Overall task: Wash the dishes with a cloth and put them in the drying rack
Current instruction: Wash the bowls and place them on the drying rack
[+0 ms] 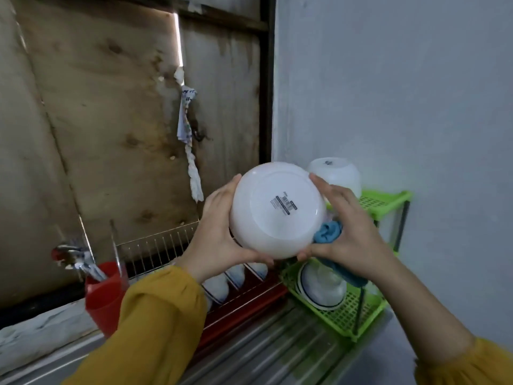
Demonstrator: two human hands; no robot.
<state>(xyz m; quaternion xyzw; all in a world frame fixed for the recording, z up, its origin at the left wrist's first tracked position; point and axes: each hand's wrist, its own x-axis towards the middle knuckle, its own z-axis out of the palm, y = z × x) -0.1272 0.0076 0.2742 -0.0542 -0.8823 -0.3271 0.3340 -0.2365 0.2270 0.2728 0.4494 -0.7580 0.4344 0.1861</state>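
Two-handed hold: left hand point(222, 234) curls fingers round rim of white bowl point(277, 209), raised base-to-cam over wire drying rack point(166, 245) right end, blue cloth point(329, 232) bunched under right hand point(349, 234) gripping opp. rim; prob. light, stiff, wet-slick, breakable, so keep hold at rims.

A: The bowl point(263, 232) is showing white with black label print, the cloth point(329, 232) is showing blue.
B: Shelf point(385, 201) is looking green, grid-patterned; cup point(102, 301) is looking red, sleeve point(161, 323) is looking mustard.

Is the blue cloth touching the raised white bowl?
Touching. The head view shows the right hand holding the blue cloth against the white bowl, no gap.
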